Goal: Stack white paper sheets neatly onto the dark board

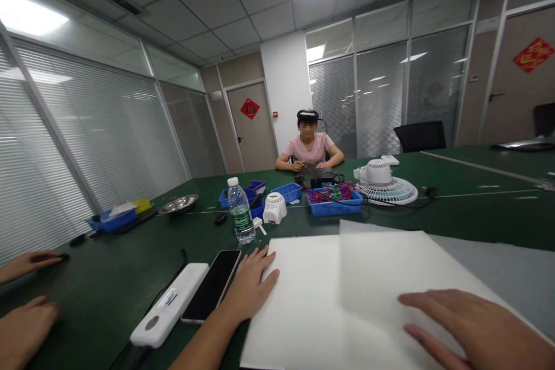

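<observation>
Head view shows left hand [249,289] and right hand [472,329] lying flat, fingers released, pinning the white sheet [347,295] to the worktop [477,208], phone [212,292] just beside the left fingers.

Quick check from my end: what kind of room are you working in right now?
Most likely an office meeting room used as a workbench: a long green table, glass partition walls with blinds, and blue parts bins beside a dismantled white fan.
</observation>
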`<state>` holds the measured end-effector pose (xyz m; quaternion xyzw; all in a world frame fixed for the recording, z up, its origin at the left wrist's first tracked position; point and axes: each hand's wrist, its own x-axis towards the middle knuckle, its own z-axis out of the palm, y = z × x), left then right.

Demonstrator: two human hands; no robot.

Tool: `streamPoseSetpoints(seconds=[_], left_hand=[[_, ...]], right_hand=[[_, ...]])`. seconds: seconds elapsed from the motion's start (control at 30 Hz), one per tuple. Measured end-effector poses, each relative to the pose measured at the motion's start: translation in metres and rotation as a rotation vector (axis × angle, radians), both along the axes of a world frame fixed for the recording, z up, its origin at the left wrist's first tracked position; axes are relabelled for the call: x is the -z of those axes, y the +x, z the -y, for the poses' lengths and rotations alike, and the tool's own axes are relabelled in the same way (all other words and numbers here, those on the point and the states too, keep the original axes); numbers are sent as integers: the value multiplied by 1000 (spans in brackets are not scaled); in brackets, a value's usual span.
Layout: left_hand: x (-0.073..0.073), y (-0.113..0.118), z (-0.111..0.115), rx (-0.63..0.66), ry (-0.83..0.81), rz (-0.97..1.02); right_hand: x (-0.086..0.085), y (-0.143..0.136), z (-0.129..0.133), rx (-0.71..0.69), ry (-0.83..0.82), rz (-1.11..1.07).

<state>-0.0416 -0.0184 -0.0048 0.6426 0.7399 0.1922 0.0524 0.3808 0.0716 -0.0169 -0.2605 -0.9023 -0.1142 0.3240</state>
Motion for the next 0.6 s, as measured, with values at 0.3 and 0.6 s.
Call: streamPoseSetpoints(seconds=[0.3,0.6], left_hand=[[4,1,-5,25,-24,-5],[10,6,-13,39,-28,-38]], right_hand=[[-15,24,-41,21,-25,235],[-3,18,-19,69,-31,246]])
